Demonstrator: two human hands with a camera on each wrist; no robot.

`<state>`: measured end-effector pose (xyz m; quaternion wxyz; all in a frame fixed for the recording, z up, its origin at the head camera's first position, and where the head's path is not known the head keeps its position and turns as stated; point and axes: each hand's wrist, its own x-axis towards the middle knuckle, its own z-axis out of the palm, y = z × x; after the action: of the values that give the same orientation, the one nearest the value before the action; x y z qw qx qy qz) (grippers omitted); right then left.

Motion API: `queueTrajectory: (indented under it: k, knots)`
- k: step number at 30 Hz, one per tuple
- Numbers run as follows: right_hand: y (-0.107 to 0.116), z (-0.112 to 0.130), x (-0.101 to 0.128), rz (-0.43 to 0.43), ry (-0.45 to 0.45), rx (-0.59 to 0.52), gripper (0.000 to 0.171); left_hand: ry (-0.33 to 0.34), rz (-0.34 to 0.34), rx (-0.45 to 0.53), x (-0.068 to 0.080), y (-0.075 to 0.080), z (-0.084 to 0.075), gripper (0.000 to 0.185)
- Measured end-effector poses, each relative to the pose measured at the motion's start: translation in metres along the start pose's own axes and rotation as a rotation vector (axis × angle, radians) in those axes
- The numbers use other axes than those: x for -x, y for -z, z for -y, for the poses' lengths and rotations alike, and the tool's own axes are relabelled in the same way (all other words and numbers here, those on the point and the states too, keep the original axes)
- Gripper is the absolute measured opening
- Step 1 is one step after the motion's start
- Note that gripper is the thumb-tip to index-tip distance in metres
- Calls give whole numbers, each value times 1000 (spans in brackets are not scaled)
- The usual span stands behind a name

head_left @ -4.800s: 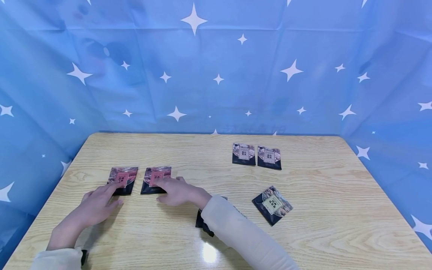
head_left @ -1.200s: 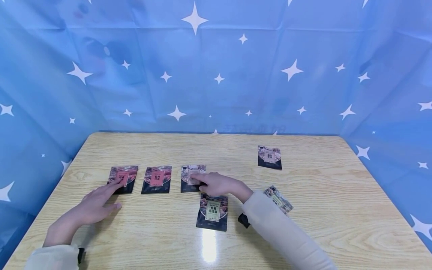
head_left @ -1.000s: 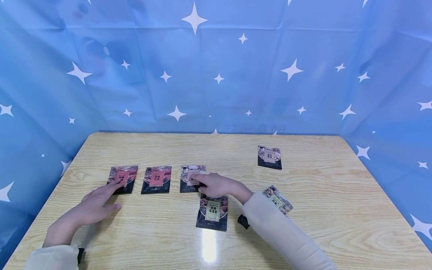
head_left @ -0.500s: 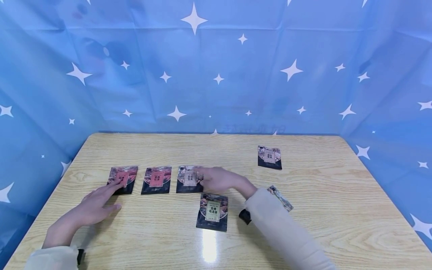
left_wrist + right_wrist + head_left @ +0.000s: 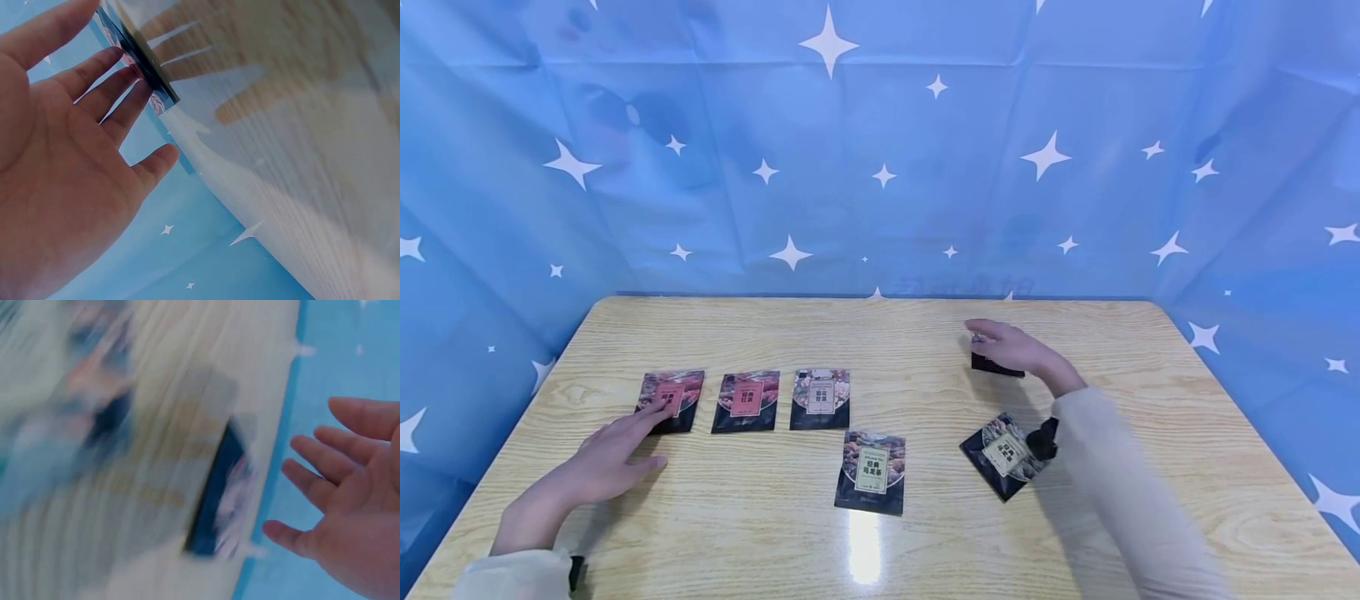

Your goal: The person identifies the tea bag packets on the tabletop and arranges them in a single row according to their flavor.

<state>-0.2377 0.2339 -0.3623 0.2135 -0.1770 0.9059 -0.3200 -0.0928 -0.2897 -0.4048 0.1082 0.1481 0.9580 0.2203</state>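
Note:
My left hand (image 5: 597, 468) rests its fingertips on the leftmost tea sachet (image 5: 691, 385), black with a red label; the left wrist view shows the fingers straight. A second red-labelled sachet (image 5: 746, 402) lies to its right, followed in the same row by a sachet with a pale pink label (image 5: 820, 400). At the back right, my right hand (image 5: 1013, 348) is over another dark sachet (image 5: 997, 367), partly hiding it. In the right wrist view, the right fingers (image 5: 309, 481) are extended, apart from that sachet (image 5: 220, 497), and hold nothing.
A green-labelled sachet (image 5: 871, 472) lies in front of the row. Another green-labelled sachet (image 5: 1000, 454) lies turned at an angle, below the right forearm's dark wrist strap (image 5: 1042, 439). Starry blue cloth (image 5: 880, 125) stands behind the wooden table (image 5: 715, 533).
A pale-labelled sachet has moved from the back right into the row beside the red ones. My right hand has left it and swung right. The left hand has stayed put.

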Motion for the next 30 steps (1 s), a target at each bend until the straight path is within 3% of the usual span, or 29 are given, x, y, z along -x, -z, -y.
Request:
queueTrajectory:
  k: [5,12,19,30]
  knots:
    - [8,-25,12,-34,22,-59,50,4,1,-2,0,-1,0,67]
    - [-2,-35,16,-6,67,-7,44,4,6,2,0,0,0,67]
    - [-22,-8,7,64,141,8,45,6,15,10,1,1,-1,68]
    - [-68,47,1,169,182,83,48,15,19,1,1,1,-2,70]
